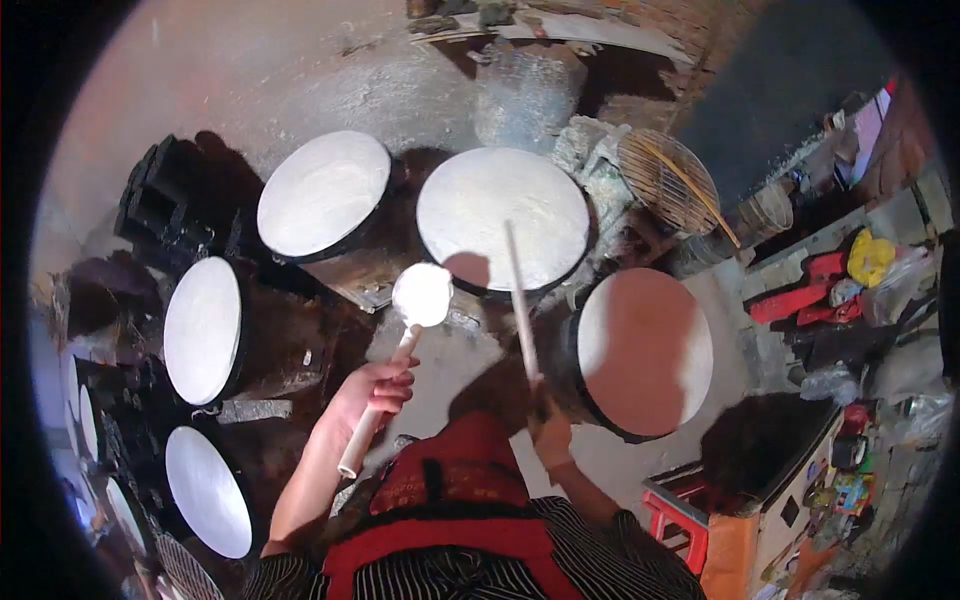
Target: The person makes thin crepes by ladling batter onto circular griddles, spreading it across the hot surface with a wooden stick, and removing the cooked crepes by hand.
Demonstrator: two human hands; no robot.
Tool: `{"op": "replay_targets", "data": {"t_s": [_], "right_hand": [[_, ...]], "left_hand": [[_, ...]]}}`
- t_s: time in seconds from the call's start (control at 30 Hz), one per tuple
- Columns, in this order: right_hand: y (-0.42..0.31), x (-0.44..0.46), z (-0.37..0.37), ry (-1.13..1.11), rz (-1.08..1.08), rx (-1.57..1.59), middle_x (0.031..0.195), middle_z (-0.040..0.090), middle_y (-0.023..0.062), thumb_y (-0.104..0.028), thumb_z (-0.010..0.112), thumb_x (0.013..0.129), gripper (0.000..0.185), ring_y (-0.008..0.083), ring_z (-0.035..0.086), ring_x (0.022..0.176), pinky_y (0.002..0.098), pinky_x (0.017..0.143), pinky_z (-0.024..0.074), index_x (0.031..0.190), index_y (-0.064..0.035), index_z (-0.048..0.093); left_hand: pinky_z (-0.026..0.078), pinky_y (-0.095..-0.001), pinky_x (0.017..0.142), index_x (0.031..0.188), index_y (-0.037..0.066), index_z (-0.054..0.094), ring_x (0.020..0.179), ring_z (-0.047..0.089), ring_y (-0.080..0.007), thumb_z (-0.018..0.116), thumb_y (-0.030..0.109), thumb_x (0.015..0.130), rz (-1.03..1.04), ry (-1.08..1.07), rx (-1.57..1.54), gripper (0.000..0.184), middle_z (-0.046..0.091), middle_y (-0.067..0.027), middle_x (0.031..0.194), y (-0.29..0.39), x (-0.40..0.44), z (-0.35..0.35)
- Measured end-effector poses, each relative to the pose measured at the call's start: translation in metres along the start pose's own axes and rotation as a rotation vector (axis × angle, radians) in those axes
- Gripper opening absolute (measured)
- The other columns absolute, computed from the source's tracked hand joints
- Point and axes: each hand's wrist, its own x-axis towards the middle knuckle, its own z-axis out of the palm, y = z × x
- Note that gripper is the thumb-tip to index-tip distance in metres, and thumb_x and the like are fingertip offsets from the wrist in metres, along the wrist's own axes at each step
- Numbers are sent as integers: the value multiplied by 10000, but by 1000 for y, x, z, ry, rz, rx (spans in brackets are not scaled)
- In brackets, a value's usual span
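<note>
My left hand (376, 392) is wrapped round the handle of a rod (358, 440) that carries a round white lump (422, 295) at its upper end. My right hand (550, 432) grips a long thin stick (521, 310), which points up over the lower part of a round white surface (502, 215). The white lump hangs in front of me, left of that surface. Another round surface (645, 350) lies to the right of my right hand, partly in shadow. What each white surface is made of, I cannot tell.
Several more round white surfaces stand at the left, one at the upper left (324, 193). A round wire rack (667, 180) with a stick on it is at the upper right. A red stool (680, 520) and an orange-sided cabinet (730, 555) stand at the lower right.
</note>
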Motion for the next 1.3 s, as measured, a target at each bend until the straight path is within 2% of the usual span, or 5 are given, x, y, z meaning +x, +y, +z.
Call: {"op": "replay_targets", "data": {"t_s": [0.4,0.73,0.9,1.03,1.3], "right_hand": [[-159,25,176,-674,-555,-62,985,629,244,-183,510,905,472,429,621,871,465,708,492,1328,-14,387],[-443,-92,345,-1029,-1742,300,1311,577,118,-31,571,894,514,298,649,967,365,764,537,1392,-30,444],[-493,-89,397,-1355,-1295,352,987,673,115,-91,483,938,547,181,653,730,251,632,502,1470,-114,359],[-469,-61,431,-1981,204,199,675,562,-22,-425,644,908,566,75,420,397,214,336,303,1426,-380,420],[-362,-53,534,-1293,-1083,230,1232,592,155,-313,559,949,509,331,640,936,411,803,507,1419,-147,455]], "left_hand": [[313,-163,352,1058,-2,425,497,378,-52,474,31,870,506,155,-761,196,438,-33,722,-54,-197,-259],[458,-497,761,1056,1,418,882,588,-470,587,49,850,1036,1946,939,270,595,-269,856,-41,-394,-306],[422,-535,688,944,-4,413,797,571,-472,553,-14,787,984,1957,971,211,589,-263,795,-10,-399,-313],[471,-460,668,877,-28,491,730,595,-432,635,23,707,1118,1916,586,228,596,-233,730,27,-374,-356],[482,-366,543,808,-25,521,567,631,-267,672,106,690,1163,2037,-4,232,603,-163,637,110,-284,-490]]}}
